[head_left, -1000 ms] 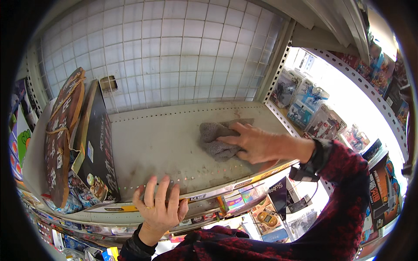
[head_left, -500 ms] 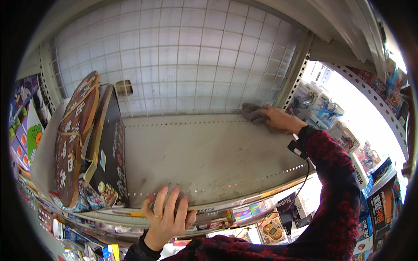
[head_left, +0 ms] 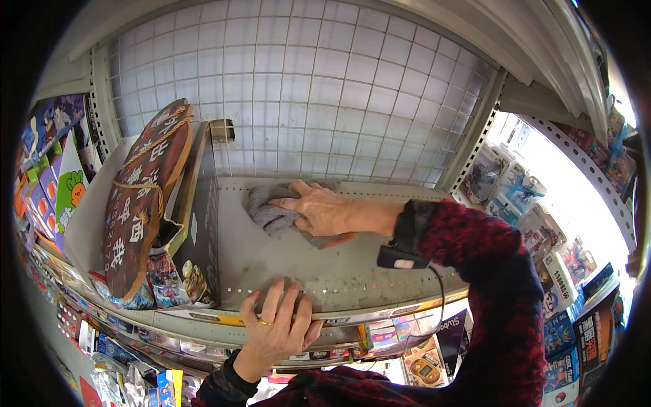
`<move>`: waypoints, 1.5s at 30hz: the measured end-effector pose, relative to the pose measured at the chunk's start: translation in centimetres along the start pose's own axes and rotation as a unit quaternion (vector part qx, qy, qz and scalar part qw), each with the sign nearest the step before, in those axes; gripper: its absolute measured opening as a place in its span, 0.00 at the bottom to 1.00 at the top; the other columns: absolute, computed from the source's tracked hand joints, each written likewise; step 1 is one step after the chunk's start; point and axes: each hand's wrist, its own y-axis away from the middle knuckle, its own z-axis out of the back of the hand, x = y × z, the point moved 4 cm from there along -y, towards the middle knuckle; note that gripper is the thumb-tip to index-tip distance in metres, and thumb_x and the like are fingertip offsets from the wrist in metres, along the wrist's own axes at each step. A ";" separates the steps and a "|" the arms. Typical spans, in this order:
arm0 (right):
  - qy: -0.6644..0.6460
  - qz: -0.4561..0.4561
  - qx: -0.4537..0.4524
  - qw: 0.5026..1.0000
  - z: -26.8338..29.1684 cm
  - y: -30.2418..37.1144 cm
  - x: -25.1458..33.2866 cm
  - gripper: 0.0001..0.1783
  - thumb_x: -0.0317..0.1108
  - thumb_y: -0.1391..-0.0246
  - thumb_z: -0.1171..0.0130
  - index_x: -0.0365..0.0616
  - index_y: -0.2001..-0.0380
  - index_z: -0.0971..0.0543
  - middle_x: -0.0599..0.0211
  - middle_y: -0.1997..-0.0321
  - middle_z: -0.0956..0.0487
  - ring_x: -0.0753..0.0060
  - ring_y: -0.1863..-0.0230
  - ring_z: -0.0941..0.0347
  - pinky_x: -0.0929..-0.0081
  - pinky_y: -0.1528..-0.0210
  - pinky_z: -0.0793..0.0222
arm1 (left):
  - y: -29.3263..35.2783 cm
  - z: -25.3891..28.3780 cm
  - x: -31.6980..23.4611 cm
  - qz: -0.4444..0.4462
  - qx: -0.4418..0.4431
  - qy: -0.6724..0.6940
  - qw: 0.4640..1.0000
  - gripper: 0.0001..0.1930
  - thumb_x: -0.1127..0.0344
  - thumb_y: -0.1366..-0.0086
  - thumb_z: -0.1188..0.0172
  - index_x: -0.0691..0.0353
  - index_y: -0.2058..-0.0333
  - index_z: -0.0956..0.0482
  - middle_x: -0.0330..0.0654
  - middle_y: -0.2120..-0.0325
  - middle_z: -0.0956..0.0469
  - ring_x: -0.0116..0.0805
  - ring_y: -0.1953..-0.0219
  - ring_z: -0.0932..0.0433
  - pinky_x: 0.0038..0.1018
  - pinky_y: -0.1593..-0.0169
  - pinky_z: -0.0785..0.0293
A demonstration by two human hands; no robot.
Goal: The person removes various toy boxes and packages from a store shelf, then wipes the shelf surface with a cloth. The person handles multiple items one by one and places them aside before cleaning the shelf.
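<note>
Two hands of ours are at the shelf (head_left: 271, 264), and the right hand (head_left: 322, 209) has travelled: half a second ago it held the grey cloth (head_left: 266, 209) at the back right corner, and now we have it left of the middle, near the rear edge. Its fingers are half curled over the bunched cloth, keeping hold of it against the metal. Our left hand (head_left: 279, 336) has stayed at the front lip, open, fingers slightly parted and bent over the edge, with nothing in its grasp.

Under the cloth we see pale grey metal with dark smudges, mostly toward the front, and small holes along front and back. Behind rises a white wire grid (head_left: 305, 88). To our left, a brown wooden plaque (head_left: 146, 203) wound with rope leans beside a dark box (head_left: 205, 230). Packaged toys (head_left: 508, 193) hang on the right, beyond the perforated upright (head_left: 478, 146), and more goods fill the lower shelves.
</note>
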 end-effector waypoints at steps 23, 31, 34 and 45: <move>-0.009 -0.144 -0.019 0.989 0.4 15.0 -15.5 0.27 0.26 0.53 0.48 0.53 0.47 0.34 0.49 0.46 0.40 0.46 0.47 0.37 0.62 0.47 0.37 | 0.4 -0.4 0.2 -0.027 -0.018 -0.037 0.999 0.17 0.53 0.42 0.57 0.59 0.73 0.25 0.44 0.66 0.26 0.41 0.52 0.33 0.46 0.51 0.43; 0.255 -0.121 -0.054 0.958 0.1 11.7 -9.2 0.25 0.28 0.57 0.46 0.50 0.50 0.30 0.49 0.53 0.35 0.48 0.54 0.34 0.62 0.55 0.30 | 0.5 -0.6 0.1 -0.042 0.014 -0.046 0.998 0.19 0.50 0.39 0.61 0.59 0.73 0.27 0.45 0.66 0.26 0.42 0.53 0.32 0.48 0.53 0.44; 0.287 0.027 -0.134 0.948 -0.3 11.2 -6.8 0.26 0.28 0.58 0.47 0.50 0.50 0.29 0.50 0.54 0.35 0.49 0.55 0.34 0.64 0.57 0.29 | 0.6 -0.8 0.0 -0.045 0.036 -0.053 0.997 0.21 0.50 0.38 0.63 0.60 0.73 0.29 0.45 0.66 0.26 0.44 0.54 0.32 0.49 0.54 0.44; 0.058 -0.148 -0.018 0.987 0.6 18.0 -17.1 0.29 0.25 0.56 0.49 0.50 0.46 0.35 0.49 0.54 0.36 0.45 0.53 0.35 0.59 0.53 0.34 | 1.0 -1.0 0.0 -0.031 0.022 -0.061 0.997 0.22 0.48 0.37 0.64 0.61 0.72 0.30 0.46 0.64 0.28 0.46 0.54 0.32 0.50 0.56 0.42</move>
